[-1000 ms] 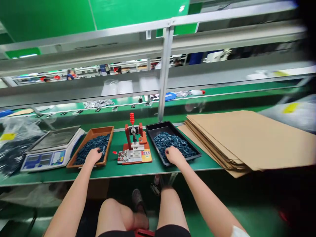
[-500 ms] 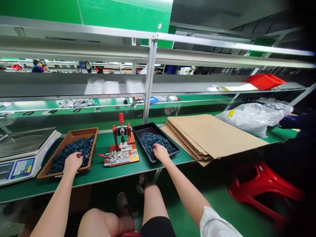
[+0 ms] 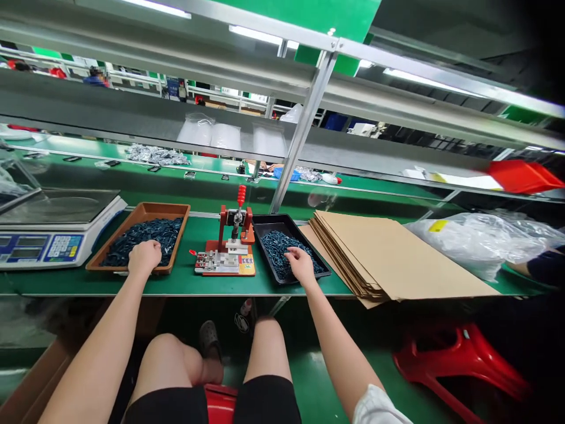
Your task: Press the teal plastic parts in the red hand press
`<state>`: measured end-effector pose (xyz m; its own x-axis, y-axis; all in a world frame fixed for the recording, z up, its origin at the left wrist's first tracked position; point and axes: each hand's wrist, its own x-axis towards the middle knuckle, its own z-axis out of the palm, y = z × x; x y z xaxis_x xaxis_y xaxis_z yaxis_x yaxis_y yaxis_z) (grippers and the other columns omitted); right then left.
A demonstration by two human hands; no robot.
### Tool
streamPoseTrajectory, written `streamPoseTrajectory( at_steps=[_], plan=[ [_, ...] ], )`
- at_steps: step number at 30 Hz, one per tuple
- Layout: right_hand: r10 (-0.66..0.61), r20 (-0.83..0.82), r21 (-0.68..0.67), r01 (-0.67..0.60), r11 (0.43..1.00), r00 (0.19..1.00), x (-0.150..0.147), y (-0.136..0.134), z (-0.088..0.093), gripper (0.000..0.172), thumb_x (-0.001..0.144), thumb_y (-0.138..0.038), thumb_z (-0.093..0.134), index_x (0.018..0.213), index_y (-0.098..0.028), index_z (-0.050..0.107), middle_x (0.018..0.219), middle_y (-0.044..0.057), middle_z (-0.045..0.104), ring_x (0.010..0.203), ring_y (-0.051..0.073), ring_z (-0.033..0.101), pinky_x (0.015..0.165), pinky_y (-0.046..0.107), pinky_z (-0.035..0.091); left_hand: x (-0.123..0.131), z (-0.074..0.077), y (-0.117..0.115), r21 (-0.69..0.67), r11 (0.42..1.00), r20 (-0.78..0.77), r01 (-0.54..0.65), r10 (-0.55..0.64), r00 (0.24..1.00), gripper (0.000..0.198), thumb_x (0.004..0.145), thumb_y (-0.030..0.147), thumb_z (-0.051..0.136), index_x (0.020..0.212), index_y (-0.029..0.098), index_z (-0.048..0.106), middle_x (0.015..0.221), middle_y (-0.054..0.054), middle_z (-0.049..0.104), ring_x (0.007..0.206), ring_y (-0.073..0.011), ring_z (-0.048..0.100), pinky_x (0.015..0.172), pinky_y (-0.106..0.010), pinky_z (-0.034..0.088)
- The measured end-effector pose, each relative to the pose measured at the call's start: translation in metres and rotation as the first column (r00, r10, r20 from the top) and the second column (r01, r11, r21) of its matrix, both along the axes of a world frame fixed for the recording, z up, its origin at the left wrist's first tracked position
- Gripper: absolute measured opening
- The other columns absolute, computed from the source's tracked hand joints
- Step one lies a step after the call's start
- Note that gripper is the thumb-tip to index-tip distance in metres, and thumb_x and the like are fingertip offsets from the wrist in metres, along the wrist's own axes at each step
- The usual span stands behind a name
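My left hand (image 3: 143,257) rests closed on the dark blue small parts (image 3: 145,233) in a brown tray (image 3: 152,208) on the green bench. My right hand (image 3: 300,264) reaches into a black tray (image 3: 270,222) of similar dark parts (image 3: 282,244), fingers bent down among them; what it grips is hidden. Between the two trays stands a red hand press (image 3: 230,244) with a red-knobbed lever, untouched by either hand.
A weighing scale (image 3: 48,227) sits at the left. A stack of flat cardboard sheets (image 3: 388,256) lies right of the black tray, then a clear plastic bag (image 3: 468,238). Another person's dark sleeve (image 3: 545,268) shows far right. A red stool (image 3: 459,362) stands below.
The view has swung and tilted. Both hands stay in their trays with little movement of their own.
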<state>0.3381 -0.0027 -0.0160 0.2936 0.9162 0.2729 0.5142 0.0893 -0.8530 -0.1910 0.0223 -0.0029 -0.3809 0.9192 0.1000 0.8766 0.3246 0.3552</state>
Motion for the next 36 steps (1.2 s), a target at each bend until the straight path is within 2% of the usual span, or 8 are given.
streamPoseTrajectory(
  at_steps=[4,9,13,17,23,26,30,36],
  plan=[
    [0.188,-0.038,0.090,-0.184,0.979,0.981,-0.043,-0.018,0.004,0.040,0.082,-0.051,0.065,0.104,-0.019,0.075,0.094,0.009,0.076,0.083,0.025,0.070,0.082,0.039,0.056,0.004,0.003,-0.006,0.098,0.995,0.017,0.022,-0.023,1.000,0.033,0.096,0.030,0.045,0.107,0.020,0.074,0.116,-0.018,0.074,0.113,-0.0383,0.066,0.096,-0.049,0.052],
    [0.426,-0.023,0.107,-0.421,0.901,0.904,-0.115,-0.033,-0.010,0.031,0.088,-0.048,0.060,0.095,-0.020,0.072,0.091,0.008,0.074,0.080,0.023,0.068,0.076,0.036,0.056,0.004,0.002,-0.012,0.232,0.972,0.253,-0.030,-0.030,0.967,0.022,0.095,0.033,0.055,0.102,0.021,0.071,0.108,-0.010,0.075,0.105,-0.0269,0.070,0.094,-0.035,0.052],
    [0.387,-0.123,0.096,-0.377,0.921,0.914,-0.144,-0.027,-0.039,0.035,0.087,-0.050,0.058,0.100,-0.019,0.068,0.091,0.009,0.072,0.076,0.023,0.066,0.074,0.037,0.056,-0.002,-0.001,-0.013,0.287,0.956,0.456,-0.064,-0.077,0.887,0.019,0.096,0.032,0.054,0.100,0.019,0.068,0.097,-0.007,0.074,0.087,-0.0209,0.074,0.086,-0.030,0.054],
    [0.319,-0.181,0.113,-0.302,0.946,0.930,-0.147,-0.022,-0.064,0.037,0.087,-0.048,0.054,0.103,-0.019,0.070,0.097,0.011,0.073,0.086,0.026,0.067,0.083,0.040,0.056,-0.004,0.003,-0.010,0.304,0.947,0.510,-0.100,-0.073,0.857,0.022,0.099,0.028,0.049,0.109,0.017,0.065,0.102,-0.008,0.073,0.076,-0.0167,0.074,0.073,-0.026,0.056],
    [0.326,-0.333,0.115,-0.305,0.945,0.885,-0.145,-0.020,-0.067,0.037,0.085,-0.049,0.056,0.102,-0.020,0.072,0.099,0.010,0.072,0.078,0.022,0.066,0.072,0.035,0.057,0.008,0.018,-0.008,0.356,0.905,0.571,-0.233,-0.013,0.821,0.036,0.099,0.022,0.038,0.124,0.010,0.060,0.105,-0.012,0.067,0.070,-0.0131,0.069,0.066,-0.026,0.059],
    [0.349,-0.423,0.112,-0.333,0.936,0.836,-0.144,-0.015,-0.064,0.033,0.082,-0.049,0.060,0.093,-0.021,0.071,0.092,0.008,0.071,0.068,0.019,0.064,0.066,0.034,0.057,0.034,0.021,-0.016,0.431,0.893,0.630,-0.132,-0.193,0.753,0.035,0.092,0.024,0.052,0.124,0.013,0.063,0.099,-0.006,0.065,0.071,-0.0111,0.066,0.069,-0.025,0.060],
    [0.382,-0.570,0.133,-0.377,0.916,0.727,-0.143,-0.011,-0.064,0.035,0.076,-0.047,0.066,0.097,-0.020,0.069,0.087,0.006,0.071,0.072,0.021,0.069,0.073,0.037,0.061,0.088,0.018,-0.034,0.410,0.900,0.636,0.148,-0.398,0.661,0.050,0.085,0.027,0.066,0.133,0.016,0.059,0.097,-0.005,0.068,0.074,-0.0140,0.069,0.074,-0.030,0.061],
    [0.346,-0.540,0.157,-0.312,0.937,0.767,-0.146,-0.014,-0.067,0.032,0.081,-0.051,0.063,0.093,-0.022,0.063,0.090,0.006,0.069,0.078,0.022,0.070,0.071,0.036,0.062,0.152,0.013,-0.034,0.147,0.889,0.409,0.433,-0.453,0.792,0.023,0.088,0.020,0.063,0.105,0.017,0.077,0.099,-0.010,0.077,0.086,-0.0217,0.073,0.086,-0.035,0.059]
  ],
)
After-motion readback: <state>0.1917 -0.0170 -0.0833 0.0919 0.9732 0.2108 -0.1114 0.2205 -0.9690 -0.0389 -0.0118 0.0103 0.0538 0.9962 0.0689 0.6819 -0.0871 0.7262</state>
